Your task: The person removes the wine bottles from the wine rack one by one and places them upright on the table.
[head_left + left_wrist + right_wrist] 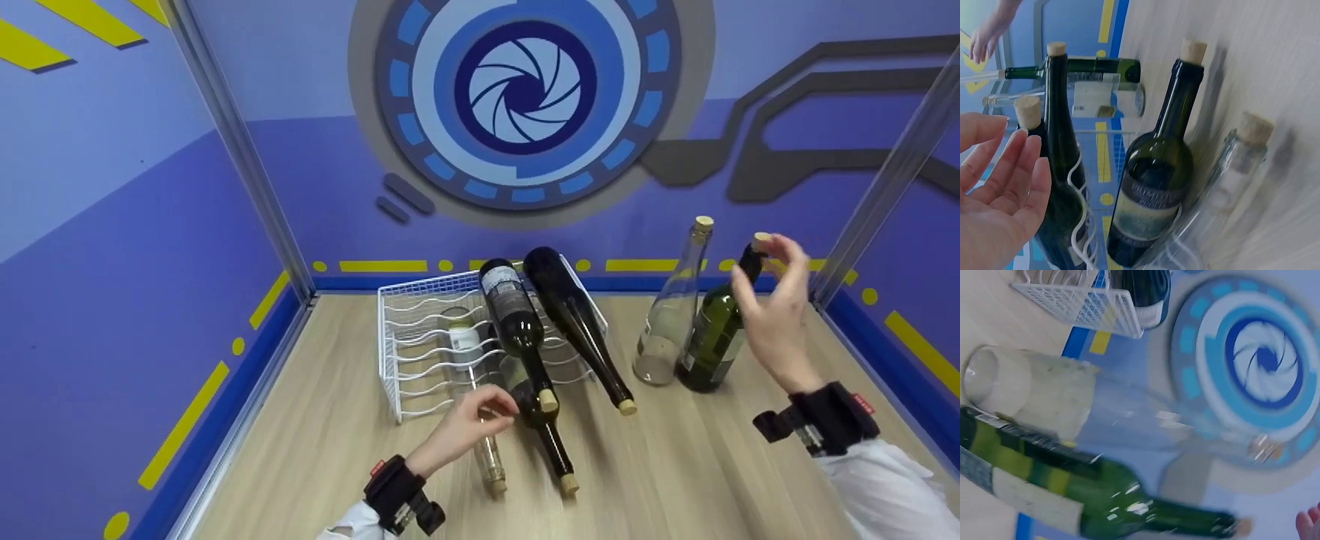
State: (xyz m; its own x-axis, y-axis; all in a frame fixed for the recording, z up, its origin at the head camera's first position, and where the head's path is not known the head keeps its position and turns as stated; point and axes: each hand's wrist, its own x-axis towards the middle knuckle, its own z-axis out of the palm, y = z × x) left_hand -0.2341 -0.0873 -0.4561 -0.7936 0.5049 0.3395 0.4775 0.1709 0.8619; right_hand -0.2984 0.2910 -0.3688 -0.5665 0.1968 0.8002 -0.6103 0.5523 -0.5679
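Head view puts the right hand (780, 319) beside the top of a standing green bottle (716, 337), its grip curved and parted about the cork (762, 241), holding nothing; the right wrist view, though blurred, shows fingertips (1310, 522) just short of it. That bottle is tall and stands close beside a clear bottle (666, 326), so a sideways nudge high on the neck could tip it into its neighbour and bring both down. Lifting by the cork alone might pull it out and drop the glass.

At the white wire rack (427, 288), the left hand (461, 431) has a loose, half-open grip with nothing in it, near the necks of the bottles lying there; whether it brushes one, I cannot tell. An upper dark bottle (517, 322), a slim dark bottle (574, 311), a lower dark bottle (556, 450) and a lying clear bottle (489, 457) all poke past the front, so a bump from the forearm could swing a neck or shift the rack.

Beneath is a pale wood-grain worktop (675, 472), enclosed by a blue-purple back wall (315, 187) with a big round shutter design (525, 90), yellow dashes along its foot, and metal corner posts (244, 161).
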